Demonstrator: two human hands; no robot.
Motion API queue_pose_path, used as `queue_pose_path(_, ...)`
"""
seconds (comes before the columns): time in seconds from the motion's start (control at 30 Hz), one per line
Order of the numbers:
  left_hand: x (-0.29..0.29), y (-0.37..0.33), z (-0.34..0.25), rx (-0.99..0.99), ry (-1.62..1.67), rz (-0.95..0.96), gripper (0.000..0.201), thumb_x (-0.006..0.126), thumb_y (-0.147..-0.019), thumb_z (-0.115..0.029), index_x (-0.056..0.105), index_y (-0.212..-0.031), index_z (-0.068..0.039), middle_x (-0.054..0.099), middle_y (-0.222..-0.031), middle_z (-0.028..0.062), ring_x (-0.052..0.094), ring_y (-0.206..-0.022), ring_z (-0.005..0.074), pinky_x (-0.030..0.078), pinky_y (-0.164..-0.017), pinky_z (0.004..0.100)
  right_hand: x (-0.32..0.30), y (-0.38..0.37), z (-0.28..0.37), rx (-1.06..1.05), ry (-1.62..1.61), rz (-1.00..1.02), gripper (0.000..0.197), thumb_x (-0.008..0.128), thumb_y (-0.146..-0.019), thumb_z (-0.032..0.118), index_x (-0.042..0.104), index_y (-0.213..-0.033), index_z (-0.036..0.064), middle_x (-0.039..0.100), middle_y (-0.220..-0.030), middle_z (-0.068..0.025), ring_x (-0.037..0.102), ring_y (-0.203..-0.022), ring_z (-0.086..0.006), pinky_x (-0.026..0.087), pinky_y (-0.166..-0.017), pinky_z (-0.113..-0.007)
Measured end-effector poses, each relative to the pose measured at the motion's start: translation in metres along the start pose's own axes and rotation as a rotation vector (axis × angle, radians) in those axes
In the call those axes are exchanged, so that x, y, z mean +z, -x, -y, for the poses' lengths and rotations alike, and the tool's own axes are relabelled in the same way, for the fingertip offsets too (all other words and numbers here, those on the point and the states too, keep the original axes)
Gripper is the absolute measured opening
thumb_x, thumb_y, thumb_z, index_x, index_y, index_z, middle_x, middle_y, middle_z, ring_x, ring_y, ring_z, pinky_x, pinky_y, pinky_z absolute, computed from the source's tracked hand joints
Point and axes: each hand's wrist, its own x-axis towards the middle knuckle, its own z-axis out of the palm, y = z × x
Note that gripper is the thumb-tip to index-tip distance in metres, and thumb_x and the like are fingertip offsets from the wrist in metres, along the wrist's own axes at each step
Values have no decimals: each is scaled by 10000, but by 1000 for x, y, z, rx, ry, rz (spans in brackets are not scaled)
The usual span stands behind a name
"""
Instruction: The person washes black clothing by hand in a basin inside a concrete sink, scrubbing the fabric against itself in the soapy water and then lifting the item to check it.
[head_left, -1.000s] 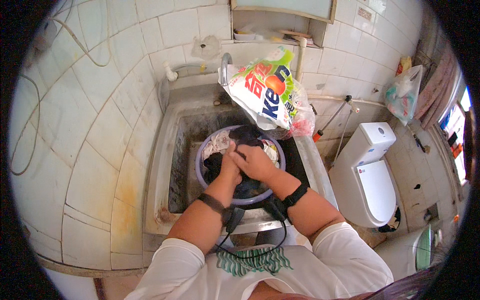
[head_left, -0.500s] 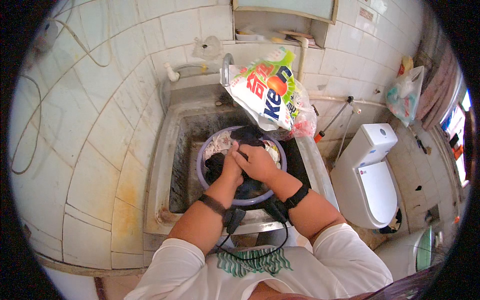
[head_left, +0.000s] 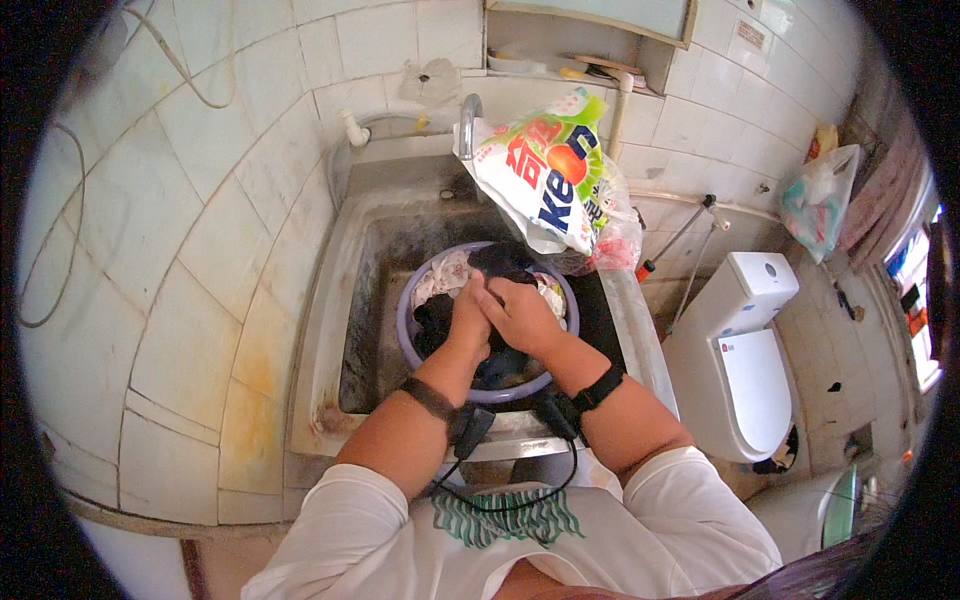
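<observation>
A purple plastic basin [head_left: 404,330] full of wet-looking clothes stands inside the sink [head_left: 325,350]. Over its middle my left hand [head_left: 470,320] and my right hand [head_left: 526,316] press against each other, closed around a black garment [head_left: 498,262]. Part of that dark cloth sticks out beyond my fingers; the portion between my palms is hidden. Pale patterned clothing [head_left: 440,280] lies at the basin's far left, and more dark cloth [head_left: 500,372] fills the near side beneath my wrists. Both my wrists carry black straps with small devices joined by a cable.
A white and green detergent bag [head_left: 535,175] hangs by the curved metal faucet [head_left: 468,125], with a clear plastic bag [head_left: 620,225] behind it. To the right stands a white toilet [head_left: 755,390]. Another plastic bag [head_left: 820,200] hangs on the right wall. Tiled wall [head_left: 210,310] borders the left.
The view has shifted slightly. My two hands remain together on the black garment over the basin, with their hold a little altered.
</observation>
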Motion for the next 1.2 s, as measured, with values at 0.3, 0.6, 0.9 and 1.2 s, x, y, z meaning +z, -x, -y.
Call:
queue_pose_path(0.3,12,15,-26,-19,-20,94,540,403,-953,-389,390,-1314,12,428,-1335,129,389,-1222,222,269,-1031,313,-8,-9,-38,307,20,-147,396,452,-922,345,541,-799,-21,571,-783,-270,535,-787,-458,418,-686,-471)
queue_pose_path(0.6,-30,-21,-26,227,-141,-41,524,457,-916,-482,544,-1050,17,529,-963,18,449,-872,133,369,-824,284,-19,-16,-61,344,-809,-393,385,463,-924,330,576,-890,-35,574,-807,-92,509,-779,-187,403,-747,-323)
queue_pose_path(0.9,-31,-25,-23,69,237,90,447,528,-903,-398,546,-1096,5,545,-1148,77,507,-1043,172,388,-922,329,-31,-15,-69,390,-992,7,174,506,-868,119,570,-1011,43,589,-929,-41,549,-886,-150,411,-785,-253)
queue_pose_path(1.2,-6,20,-79,11,299,134,391,617,-853,-270,528,-1112,9,592,-1067,99,577,-950,207,446,-856,341,-24,-5,-74,261,-171,314,239,598,-739,1,573,-976,28,531,-813,15,490,-771,-111,400,-716,-239)
